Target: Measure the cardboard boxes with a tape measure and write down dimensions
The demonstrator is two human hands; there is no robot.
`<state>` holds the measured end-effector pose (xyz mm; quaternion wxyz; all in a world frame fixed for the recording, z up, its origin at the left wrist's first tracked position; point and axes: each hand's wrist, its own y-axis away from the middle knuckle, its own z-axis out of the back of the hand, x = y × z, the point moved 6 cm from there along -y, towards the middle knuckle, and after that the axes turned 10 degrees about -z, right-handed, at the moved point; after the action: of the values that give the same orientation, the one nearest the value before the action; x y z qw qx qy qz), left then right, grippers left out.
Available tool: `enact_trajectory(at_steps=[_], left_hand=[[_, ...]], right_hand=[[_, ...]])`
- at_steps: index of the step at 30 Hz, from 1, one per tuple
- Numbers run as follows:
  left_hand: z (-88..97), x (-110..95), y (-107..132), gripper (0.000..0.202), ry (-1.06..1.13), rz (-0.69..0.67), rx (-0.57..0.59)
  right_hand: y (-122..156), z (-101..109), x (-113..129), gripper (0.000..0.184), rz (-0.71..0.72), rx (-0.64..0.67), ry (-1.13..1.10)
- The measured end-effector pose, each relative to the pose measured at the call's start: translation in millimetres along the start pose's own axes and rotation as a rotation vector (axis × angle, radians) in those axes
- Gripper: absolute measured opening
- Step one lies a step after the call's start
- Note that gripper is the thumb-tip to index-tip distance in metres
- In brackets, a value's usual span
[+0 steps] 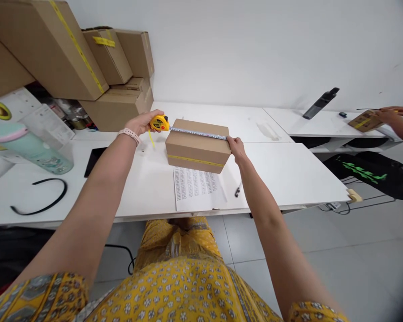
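A small cardboard box (pixel 196 150) with a yellow tape stripe sits on the white table (pixel 289 172), partly on a printed sheet (pixel 196 188). My left hand (pixel 143 123) is closed around a yellow tape measure case (pixel 159 122) at the box's left end. The metal tape blade (pixel 198 133) runs across the box top. My right hand (pixel 237 147) pinches the blade's end at the box's right edge. A pink watch band circles my left wrist.
Large cardboard boxes (pixel 117 76) are stacked at the back left. A mint bottle (pixel 36 150), a black curved band (pixel 42 197), a black tablet (pixel 94 161) and a pen (pixel 237 191) lie on the table. Another person's hands (pixel 394 114) hold a small box at far right.
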<state>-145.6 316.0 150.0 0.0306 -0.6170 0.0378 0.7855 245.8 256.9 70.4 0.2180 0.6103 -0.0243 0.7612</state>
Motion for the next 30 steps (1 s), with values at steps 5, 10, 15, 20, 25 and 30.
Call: enact_trajectory(at_steps=[5, 10, 15, 20, 25, 30], left_hand=[[-7.0, 17, -11, 0.032, 0.095, 0.002, 0.040], [-7.7, 17, -15, 0.037, 0.112, 0.000, 0.099], [2.8, 10, -13, 0.032, 0.067, 0.018, 0.109], [14.8, 19, -11, 0.029, 0.066, 0.031, 0.105], [14.1, 23, -11, 0.030, 0.052, 0.032, 0.116], [10.7, 20, -12, 0.029, 0.035, 0.039, 0.141]], right_hand=[[6, -9, -4, 0.034, -0.040, 0.061, -0.011], [9, -11, -4, 0.033, -0.062, 0.067, -0.035], [6, -10, -3, 0.032, -0.060, 0.053, -0.016], [2, -10, -6, 0.033, -0.057, 0.031, -0.018], [2, -11, -7, 0.034, -0.050, 0.031, -0.039], [2, -10, -7, 0.034, -0.056, 0.029, -0.046]])
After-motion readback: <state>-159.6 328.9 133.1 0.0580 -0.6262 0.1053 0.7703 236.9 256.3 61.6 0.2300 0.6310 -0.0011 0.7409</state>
